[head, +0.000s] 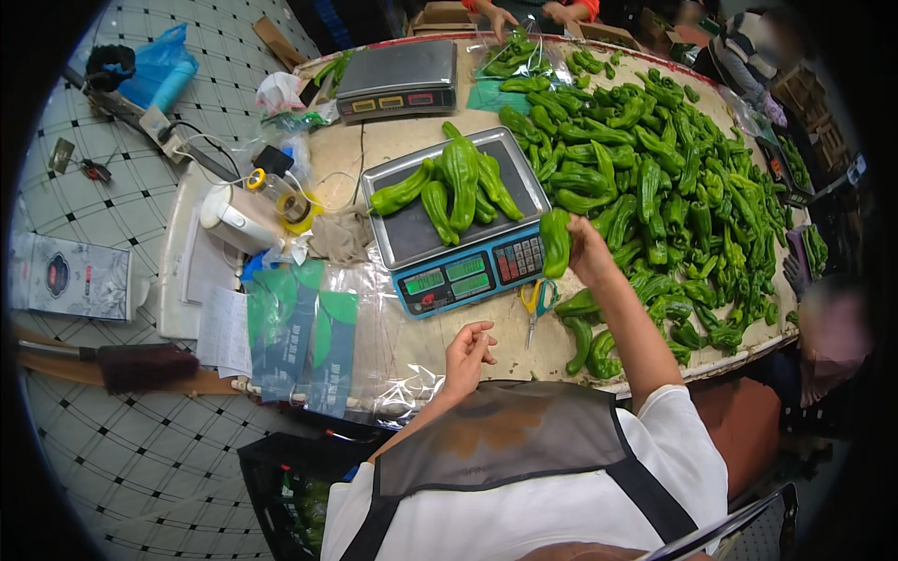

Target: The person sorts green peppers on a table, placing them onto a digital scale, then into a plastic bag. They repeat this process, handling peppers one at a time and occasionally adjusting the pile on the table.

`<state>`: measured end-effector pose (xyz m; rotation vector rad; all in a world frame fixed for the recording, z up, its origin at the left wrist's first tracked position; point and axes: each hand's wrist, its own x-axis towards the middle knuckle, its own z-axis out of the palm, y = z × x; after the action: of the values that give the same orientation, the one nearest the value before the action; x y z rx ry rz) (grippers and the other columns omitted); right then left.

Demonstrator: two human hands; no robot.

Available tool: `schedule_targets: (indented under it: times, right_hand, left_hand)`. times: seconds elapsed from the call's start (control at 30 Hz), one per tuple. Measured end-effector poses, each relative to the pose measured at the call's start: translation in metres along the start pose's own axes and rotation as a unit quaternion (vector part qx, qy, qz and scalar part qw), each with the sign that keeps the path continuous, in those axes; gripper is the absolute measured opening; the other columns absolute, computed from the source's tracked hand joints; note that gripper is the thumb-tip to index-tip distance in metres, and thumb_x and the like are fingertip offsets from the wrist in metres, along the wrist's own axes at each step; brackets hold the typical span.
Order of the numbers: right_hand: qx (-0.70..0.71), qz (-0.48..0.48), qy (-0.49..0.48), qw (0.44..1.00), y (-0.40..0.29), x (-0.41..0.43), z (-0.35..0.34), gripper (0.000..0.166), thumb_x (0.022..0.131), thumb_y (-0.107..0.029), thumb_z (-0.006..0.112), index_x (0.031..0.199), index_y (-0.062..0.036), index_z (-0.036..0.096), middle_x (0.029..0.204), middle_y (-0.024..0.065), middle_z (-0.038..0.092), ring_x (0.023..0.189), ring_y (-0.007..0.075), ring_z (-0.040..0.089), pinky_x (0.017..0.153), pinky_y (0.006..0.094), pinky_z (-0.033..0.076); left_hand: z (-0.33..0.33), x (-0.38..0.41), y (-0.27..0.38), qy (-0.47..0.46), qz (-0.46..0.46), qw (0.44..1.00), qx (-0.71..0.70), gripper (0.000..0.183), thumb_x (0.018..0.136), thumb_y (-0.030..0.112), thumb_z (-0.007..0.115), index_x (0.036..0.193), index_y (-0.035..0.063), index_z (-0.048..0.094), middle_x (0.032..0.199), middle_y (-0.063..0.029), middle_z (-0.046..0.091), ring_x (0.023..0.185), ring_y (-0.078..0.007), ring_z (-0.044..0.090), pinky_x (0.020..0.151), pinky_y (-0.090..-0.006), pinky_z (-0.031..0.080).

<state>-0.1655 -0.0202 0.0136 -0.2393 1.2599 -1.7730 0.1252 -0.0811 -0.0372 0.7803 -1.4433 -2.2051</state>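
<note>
My right hand (588, 251) holds a green pepper (555, 245) beside the keypad of a digital scale (449, 301) with a blue body. Several long green peppers (459, 184) lie on the scale's steel-rimmed pan (403, 242). The scale's green displays are lit. Nearer to me, my left hand (470, 356) hovers over the table with loosely curled fingers and nothing in them. Scissors (534, 312) with yellow and blue handles lie between my two hands. A large heap of green peppers (652, 168) covers the table's right side.
Printed plastic bags (302, 336) lie front left, near papers (224, 333) and a white kettle (238, 217). A second scale (400, 70) stands farther back. Across the table, another person's hands (501, 19) are at a clear bag of peppers (519, 56). More people are at the right.
</note>
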Motion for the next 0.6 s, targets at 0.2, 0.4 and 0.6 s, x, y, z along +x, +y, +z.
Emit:
schedule_targets:
  times: [0.2,0.4,0.6]
  right_hand:
    - [-0.097,0.029,0.051,0.993,-0.042,0.077,-0.009,0.034,0.088,-0.040,0.051,0.094,-0.0092,0.063,0.073,0.0049,0.063,0.057,0.0161,0.058,0.046,0.0318,0.046]
    - [-0.052,0.055,0.096,0.992,-0.059,0.120,0.009,0.039,0.083,-0.045,0.057,0.098,-0.0098,0.059,0.076,0.0079,0.055,0.058,0.0176,0.054,0.048,0.0350,0.049]
    - [-0.464,-0.109,0.124,0.870,-0.058,0.138,0.021,0.051,0.078,-0.044,0.062,0.115,-0.0085,0.060,0.088,0.0156,0.062,0.076,0.0317,0.061,0.069,0.0436,0.051]
  left_hand:
    - [-0.007,-0.002,0.000,0.020,0.008,1.000,0.017,0.027,0.098,0.010,0.053,0.123,-0.0007,0.055,0.092,-0.0070,0.061,0.067,-0.0063,0.054,0.063,-0.0238,0.052]
    - [-0.017,-0.006,-0.013,0.035,-0.002,0.999,0.010,0.026,0.097,0.010,0.055,0.122,0.0004,0.056,0.090,-0.0059,0.062,0.067,-0.0055,0.055,0.063,-0.0226,0.052]
    - [-0.019,-0.004,-0.023,0.041,-0.021,0.999,0.005,0.026,0.095,0.009,0.058,0.120,0.0007,0.058,0.089,-0.0061,0.063,0.068,-0.0068,0.055,0.063,-0.0239,0.052]
